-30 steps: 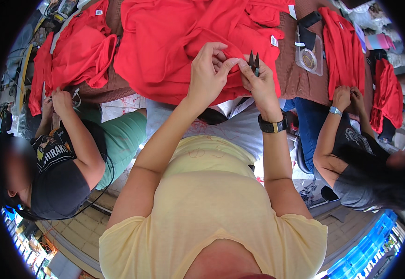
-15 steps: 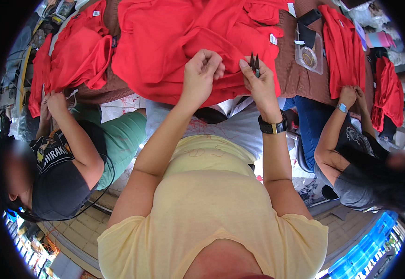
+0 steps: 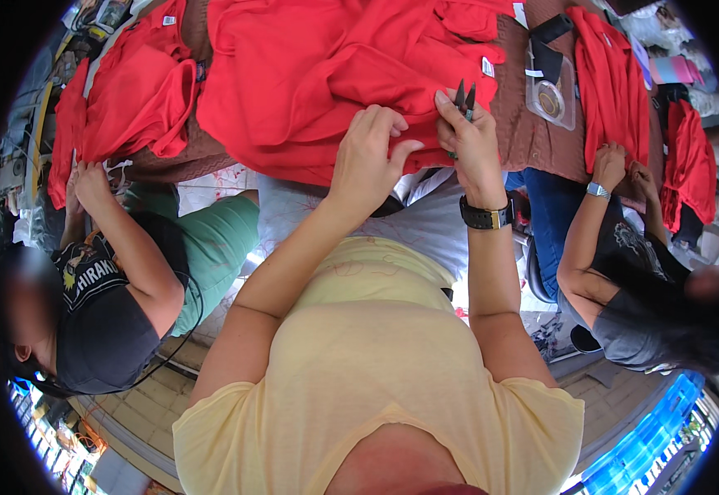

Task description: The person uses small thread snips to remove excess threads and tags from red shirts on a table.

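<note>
On brown-covered counter (image 3: 518, 125), red cloth (image 3: 293, 91) spread before you; your right grip (image 3: 473, 148) holds snips (image 3: 465, 99), left grip (image 3: 366, 158) loose over cloth. Clear tub (image 3: 572, 106) at right: round roll (image 3: 551, 100) inside, black item (image 3: 546, 63) at far end.

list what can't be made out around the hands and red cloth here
All in the head view:
snips, lower part: mostly covered by the right hand
red cloth, far edge: cut off by the picture's top edge
white tag, print: too small
left hand: any thread there is too fine to tell

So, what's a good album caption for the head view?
Right fingers hold snips; left fingers curl near red cloth.
</note>
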{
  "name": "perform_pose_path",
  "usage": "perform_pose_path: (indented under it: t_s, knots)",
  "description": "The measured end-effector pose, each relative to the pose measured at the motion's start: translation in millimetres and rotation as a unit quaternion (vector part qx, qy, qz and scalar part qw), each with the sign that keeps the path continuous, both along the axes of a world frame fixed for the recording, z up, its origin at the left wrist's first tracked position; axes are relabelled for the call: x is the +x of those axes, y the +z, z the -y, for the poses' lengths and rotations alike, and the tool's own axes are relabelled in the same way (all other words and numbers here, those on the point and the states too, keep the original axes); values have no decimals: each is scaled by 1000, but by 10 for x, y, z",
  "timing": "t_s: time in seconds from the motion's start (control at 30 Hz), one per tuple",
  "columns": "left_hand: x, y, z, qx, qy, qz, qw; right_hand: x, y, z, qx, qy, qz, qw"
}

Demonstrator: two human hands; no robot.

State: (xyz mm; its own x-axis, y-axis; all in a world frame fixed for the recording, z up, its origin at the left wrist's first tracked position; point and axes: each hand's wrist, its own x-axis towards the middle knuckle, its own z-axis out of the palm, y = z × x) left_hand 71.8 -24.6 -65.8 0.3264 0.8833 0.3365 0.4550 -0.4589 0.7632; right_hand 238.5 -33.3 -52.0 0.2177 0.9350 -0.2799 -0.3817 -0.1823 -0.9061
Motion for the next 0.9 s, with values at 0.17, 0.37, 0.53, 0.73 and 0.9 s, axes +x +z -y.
perform_pose_path:
  t_s: [0.17,0.37,0.53,0.73,0.9]
  knots:
    - [113,-200,16,58,45,-53,996,-36,-25,-67,4,2,-15,1000]
    - [34,-127,71,-230,-55,219,946,-43,-8,-60,0,5,-54,999]
    - [-389,279,185,-335,-216,165,902,53,-66,-16,12,10,-82,997]
    - [-558,270,403,-322,-289,24,901,63,-68,2,8,0,-77,997]
    - [-638,-260,620,-285,-302,-128,901,83,-30,16,7,-9,-53,999]
